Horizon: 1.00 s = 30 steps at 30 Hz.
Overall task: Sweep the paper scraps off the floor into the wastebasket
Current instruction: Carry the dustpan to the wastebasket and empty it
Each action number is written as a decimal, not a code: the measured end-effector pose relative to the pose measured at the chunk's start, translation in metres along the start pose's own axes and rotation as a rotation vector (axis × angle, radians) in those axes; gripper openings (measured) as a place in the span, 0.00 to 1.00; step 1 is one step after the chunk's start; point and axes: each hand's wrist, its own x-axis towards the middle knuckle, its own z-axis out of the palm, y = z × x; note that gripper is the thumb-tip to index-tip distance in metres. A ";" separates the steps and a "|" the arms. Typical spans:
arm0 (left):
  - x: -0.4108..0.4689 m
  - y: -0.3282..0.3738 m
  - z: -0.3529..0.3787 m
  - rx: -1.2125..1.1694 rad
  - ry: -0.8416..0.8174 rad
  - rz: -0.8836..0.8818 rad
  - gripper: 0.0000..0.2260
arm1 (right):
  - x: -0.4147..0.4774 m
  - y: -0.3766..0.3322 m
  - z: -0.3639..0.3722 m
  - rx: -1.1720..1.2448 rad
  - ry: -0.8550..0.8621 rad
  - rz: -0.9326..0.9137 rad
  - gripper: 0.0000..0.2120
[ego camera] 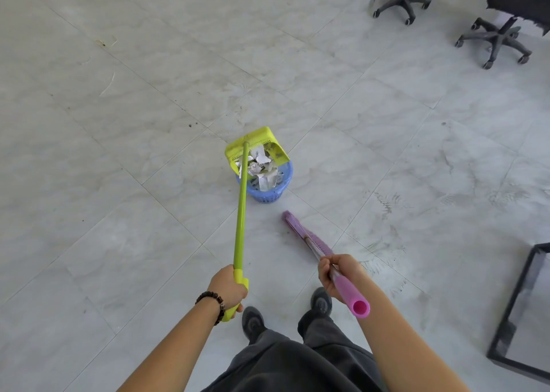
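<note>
Head view: left hand [227, 287] has its fingers curled round the end of the dustpan [256, 146] handle. The pan is tipped over the far rim of the basket [265, 192]; we cannot tell if it touches. Scraps [260, 165] sit in the pan mouth and in the basket, heaped above the rim. Right hand [339, 275] has its fingers wrapped round the broom [306, 236] handle near its top. The bristles lie on the floor [119, 153], near the basket's near side. The basket stands mid-floor, far from any edge.

Risks, we judge:
- The heap tops the rim, so more tipping could spill scraps over the sides.
- The pan leaning on the light basket could topple it.
- The long handle held one-handed could wobble.

Counts: one dustpan, one broom, one basket, two chairs [500, 37] at the floor's far right corner, one black frame [518, 311] at its right edge; scraps too tangled to count
</note>
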 end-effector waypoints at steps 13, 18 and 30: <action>0.000 -0.005 -0.021 0.156 0.064 -0.015 0.04 | 0.018 0.024 0.008 0.011 -0.023 -0.006 0.07; -0.006 -0.014 -0.016 0.220 0.083 0.059 0.04 | 0.012 0.016 0.003 0.039 -0.024 -0.016 0.07; -0.005 -0.023 0.006 0.201 0.099 0.148 0.05 | 0.016 0.022 -0.002 0.008 0.001 -0.002 0.07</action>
